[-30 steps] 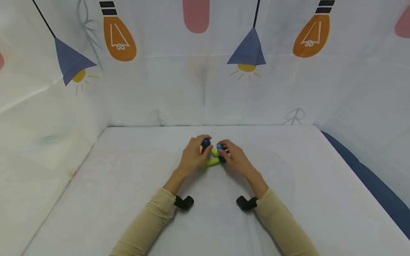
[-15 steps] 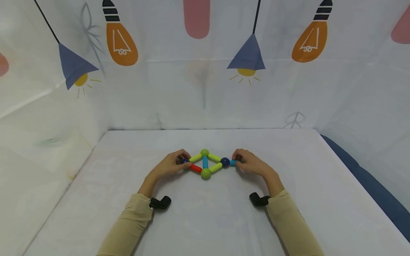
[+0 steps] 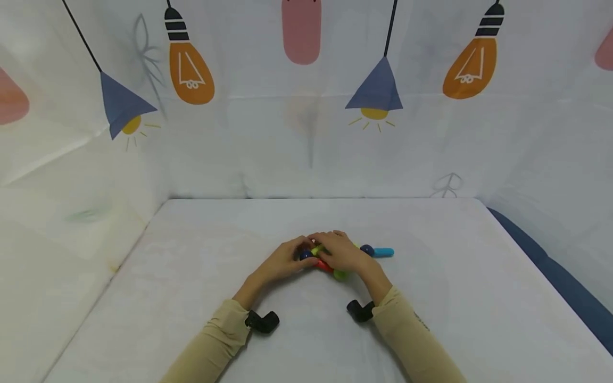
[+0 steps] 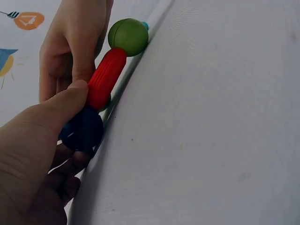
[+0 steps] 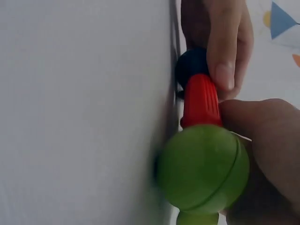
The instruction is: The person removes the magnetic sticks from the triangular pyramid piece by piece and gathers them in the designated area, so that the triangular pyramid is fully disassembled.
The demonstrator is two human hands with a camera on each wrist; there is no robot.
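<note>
Moves right hand (image 3: 341, 252) off blue stick (image 3: 384, 252) to grip red stick (image 3: 324, 266), pinching blue ball (image 3: 306, 255) with left hand (image 3: 283, 259), maybe against wobbles.

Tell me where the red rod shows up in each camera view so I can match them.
Head: the red rod is just right of center, below the middle.
Left wrist: upper left, slanting between a dark blue ball and a green ball.
Right wrist: above and right of center.
Shared landmark: that dark blue ball at its end.
</note>
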